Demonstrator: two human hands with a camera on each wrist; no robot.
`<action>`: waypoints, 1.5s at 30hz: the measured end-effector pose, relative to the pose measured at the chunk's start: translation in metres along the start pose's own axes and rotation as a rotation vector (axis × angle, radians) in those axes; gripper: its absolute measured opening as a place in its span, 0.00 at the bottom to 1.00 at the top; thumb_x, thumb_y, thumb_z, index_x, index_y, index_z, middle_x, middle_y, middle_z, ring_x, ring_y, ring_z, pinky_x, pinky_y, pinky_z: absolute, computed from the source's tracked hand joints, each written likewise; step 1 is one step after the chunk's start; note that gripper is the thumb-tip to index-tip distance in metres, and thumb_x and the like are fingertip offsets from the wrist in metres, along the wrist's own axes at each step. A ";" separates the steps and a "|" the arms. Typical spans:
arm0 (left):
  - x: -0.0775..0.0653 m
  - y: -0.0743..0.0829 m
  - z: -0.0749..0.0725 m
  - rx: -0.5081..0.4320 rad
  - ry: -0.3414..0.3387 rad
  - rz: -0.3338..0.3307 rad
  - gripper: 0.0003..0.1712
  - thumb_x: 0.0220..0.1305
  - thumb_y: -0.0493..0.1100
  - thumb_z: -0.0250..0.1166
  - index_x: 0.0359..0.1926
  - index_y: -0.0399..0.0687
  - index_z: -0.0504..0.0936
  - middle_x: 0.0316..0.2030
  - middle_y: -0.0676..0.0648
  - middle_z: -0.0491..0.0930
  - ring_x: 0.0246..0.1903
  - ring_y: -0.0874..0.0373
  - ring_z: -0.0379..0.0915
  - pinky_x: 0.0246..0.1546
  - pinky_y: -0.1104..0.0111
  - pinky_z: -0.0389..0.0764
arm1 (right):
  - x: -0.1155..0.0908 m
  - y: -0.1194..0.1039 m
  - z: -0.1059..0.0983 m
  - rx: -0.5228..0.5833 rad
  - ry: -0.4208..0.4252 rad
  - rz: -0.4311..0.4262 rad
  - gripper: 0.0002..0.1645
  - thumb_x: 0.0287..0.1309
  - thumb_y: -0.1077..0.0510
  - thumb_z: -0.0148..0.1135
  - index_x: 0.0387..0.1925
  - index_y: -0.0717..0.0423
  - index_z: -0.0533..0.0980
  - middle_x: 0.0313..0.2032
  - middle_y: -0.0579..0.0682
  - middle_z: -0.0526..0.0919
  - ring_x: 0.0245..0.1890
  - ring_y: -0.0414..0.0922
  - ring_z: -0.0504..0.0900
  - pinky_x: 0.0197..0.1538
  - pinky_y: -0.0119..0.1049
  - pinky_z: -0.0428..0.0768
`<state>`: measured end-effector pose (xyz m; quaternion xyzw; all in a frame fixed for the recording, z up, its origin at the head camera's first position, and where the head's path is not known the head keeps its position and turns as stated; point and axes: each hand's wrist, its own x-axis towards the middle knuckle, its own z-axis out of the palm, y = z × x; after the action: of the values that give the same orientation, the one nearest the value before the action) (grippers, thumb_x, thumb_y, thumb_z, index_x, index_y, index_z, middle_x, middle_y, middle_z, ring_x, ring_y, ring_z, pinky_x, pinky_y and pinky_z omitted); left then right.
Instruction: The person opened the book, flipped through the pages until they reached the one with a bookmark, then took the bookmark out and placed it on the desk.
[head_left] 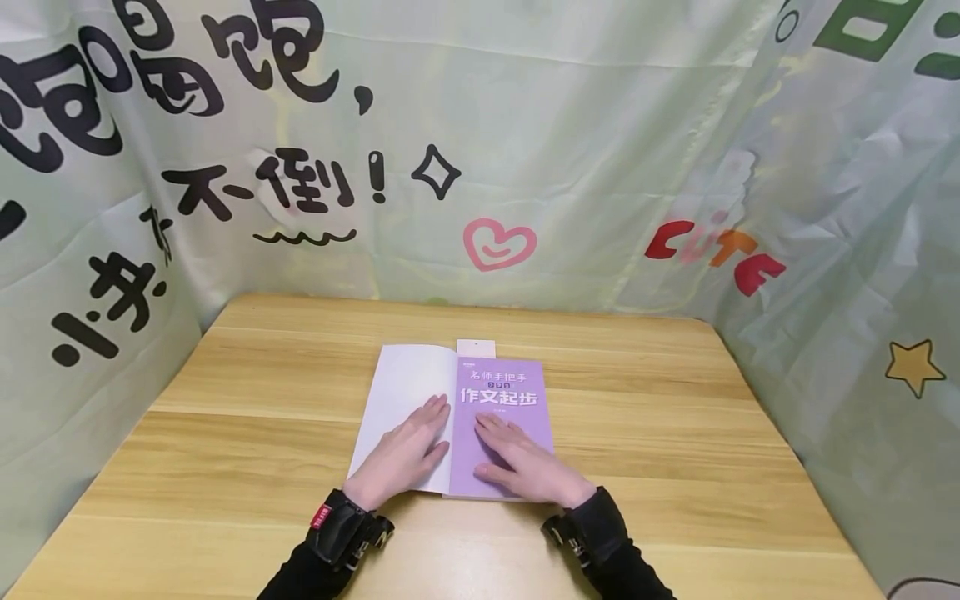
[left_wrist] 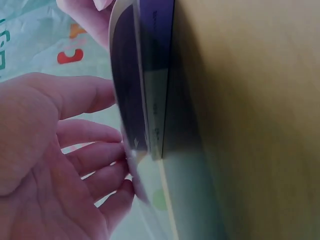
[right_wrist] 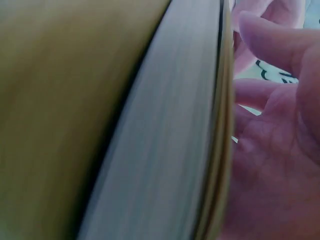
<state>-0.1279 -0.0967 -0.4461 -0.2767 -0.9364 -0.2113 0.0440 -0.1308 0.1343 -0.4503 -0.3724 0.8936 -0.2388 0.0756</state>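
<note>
A book lies open at its front on the table, with a blank white inside cover point(head_left: 408, 375) on the left and a purple page point(head_left: 536, 425) with white Chinese characters on the right. My left hand point(head_left: 405, 450) rests on the white cover, fingers straight and pointing toward the fold. On the lower part of the purple page, my right hand point(head_left: 528, 462) lies with its fingers extended. The book's spine point(left_wrist: 157, 90) shows edge-on beside the left fingers in the left wrist view. In the right wrist view, the thick page block point(right_wrist: 160, 125) runs beside the right hand point(right_wrist: 272, 130).
A small white card or tab point(head_left: 476, 349) sticks out past the book's top edge. The wooden table point(head_left: 637, 392) extends around the book on all sides. A printed cloth curtain point(head_left: 585, 167) hangs behind the table and along both sides.
</note>
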 end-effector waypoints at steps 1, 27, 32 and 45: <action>0.000 0.001 0.001 0.001 -0.004 0.009 0.32 0.65 0.41 0.59 0.65 0.27 0.65 0.67 0.33 0.61 0.67 0.44 0.55 0.64 0.50 0.64 | -0.001 0.002 -0.001 0.006 0.001 0.001 0.40 0.68 0.46 0.51 0.68 0.72 0.58 0.70 0.66 0.54 0.70 0.59 0.51 0.70 0.59 0.53; 0.000 0.019 0.013 0.056 -0.120 0.160 0.36 0.63 0.52 0.61 0.64 0.30 0.69 0.65 0.34 0.65 0.66 0.45 0.57 0.69 0.46 0.53 | -0.022 0.030 -0.015 0.018 0.040 0.070 0.41 0.67 0.48 0.53 0.68 0.73 0.57 0.71 0.67 0.53 0.70 0.61 0.48 0.70 0.62 0.49; -0.001 0.021 0.015 0.042 -0.151 0.168 0.42 0.58 0.59 0.63 0.65 0.34 0.69 0.67 0.37 0.64 0.67 0.47 0.56 0.69 0.43 0.47 | -0.027 0.029 -0.016 0.012 0.034 0.056 0.43 0.64 0.45 0.57 0.68 0.71 0.58 0.71 0.66 0.52 0.70 0.60 0.47 0.70 0.61 0.49; -0.002 0.022 0.015 0.054 -0.151 0.186 0.46 0.52 0.62 0.67 0.63 0.35 0.71 0.67 0.36 0.63 0.66 0.46 0.56 0.69 0.42 0.47 | -0.038 0.024 -0.016 0.003 -0.012 0.014 0.57 0.45 0.37 0.69 0.69 0.65 0.61 0.71 0.63 0.53 0.71 0.58 0.47 0.70 0.60 0.49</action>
<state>-0.1138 -0.0747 -0.4514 -0.3761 -0.9128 -0.1594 0.0001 -0.1239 0.1819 -0.4500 -0.3672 0.8954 -0.2376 0.0831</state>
